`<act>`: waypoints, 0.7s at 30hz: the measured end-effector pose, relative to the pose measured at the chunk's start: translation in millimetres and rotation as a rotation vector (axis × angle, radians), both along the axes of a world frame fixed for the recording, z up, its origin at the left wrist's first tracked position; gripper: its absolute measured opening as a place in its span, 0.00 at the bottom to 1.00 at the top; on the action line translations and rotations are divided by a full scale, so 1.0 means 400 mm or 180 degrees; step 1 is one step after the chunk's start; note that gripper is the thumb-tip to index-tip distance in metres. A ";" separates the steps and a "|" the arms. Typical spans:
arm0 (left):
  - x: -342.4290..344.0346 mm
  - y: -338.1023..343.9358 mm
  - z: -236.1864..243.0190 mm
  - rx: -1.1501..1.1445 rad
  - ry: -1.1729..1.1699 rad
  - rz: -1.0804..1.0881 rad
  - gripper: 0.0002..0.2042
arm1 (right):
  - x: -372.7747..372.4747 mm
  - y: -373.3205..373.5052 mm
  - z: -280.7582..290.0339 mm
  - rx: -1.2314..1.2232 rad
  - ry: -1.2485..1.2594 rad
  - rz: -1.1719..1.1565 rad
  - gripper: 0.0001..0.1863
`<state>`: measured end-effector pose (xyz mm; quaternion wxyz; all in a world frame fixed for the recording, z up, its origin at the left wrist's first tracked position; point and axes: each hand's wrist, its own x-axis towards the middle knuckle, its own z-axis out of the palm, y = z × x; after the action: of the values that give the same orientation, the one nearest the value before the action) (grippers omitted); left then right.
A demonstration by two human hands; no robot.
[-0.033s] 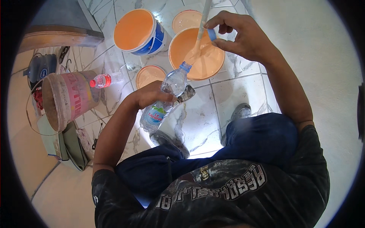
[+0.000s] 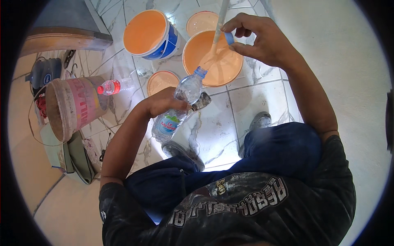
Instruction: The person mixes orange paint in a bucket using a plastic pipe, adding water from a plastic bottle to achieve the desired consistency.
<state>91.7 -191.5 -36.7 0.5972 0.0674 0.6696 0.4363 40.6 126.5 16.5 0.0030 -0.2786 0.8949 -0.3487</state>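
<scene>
My left hand (image 2: 167, 102) is wrapped round a clear plastic water bottle (image 2: 189, 91). The bottle is uncapped and tilted, its neck pointing toward the near rim of a bucket of peach-orange paint (image 2: 230, 69). Between thumb and forefinger, my right hand (image 2: 266, 39) pinches a light blue bottle cap (image 2: 229, 38) over the right side of that bucket. A pale stick (image 2: 217, 35) stands slanted in the paint, close to my right fingertips. Past the bottle, near my left thumb, a dark, stained flat piece (image 2: 202, 101) shows; its kind is unclear.
A blue-and-white bucket of orange paint (image 2: 145, 33) stands far left. Two paint-smeared lids (image 2: 202, 21) lie by the buckets. Leftward are a red-capped bottle (image 2: 110, 87), a dirty pail on its side (image 2: 84, 102) and a large blue water jug (image 2: 46, 73). My shoes (image 2: 261, 120) rest on marble-look tiles.
</scene>
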 end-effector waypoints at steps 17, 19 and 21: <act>0.028 0.006 0.016 -0.0460 0.1903 -0.0109 0.32 | 0.052 -0.127 -0.036 -0.0465 -0.0684 0.1224 0.15; 0.048 -0.007 0.022 -0.0449 0.2051 -0.0116 0.32 | 0.071 -0.133 -0.032 -0.0431 -0.0769 0.1355 0.16; 0.070 -0.007 0.040 -0.0545 0.2098 -0.0123 0.32 | 0.102 -0.140 -0.022 -0.0058 -0.0952 0.1283 0.18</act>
<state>119.6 -194.1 -20.7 0.3604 0.1671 0.8594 0.3219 81.4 70.4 7.8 0.2023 -0.3967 0.8077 -0.3865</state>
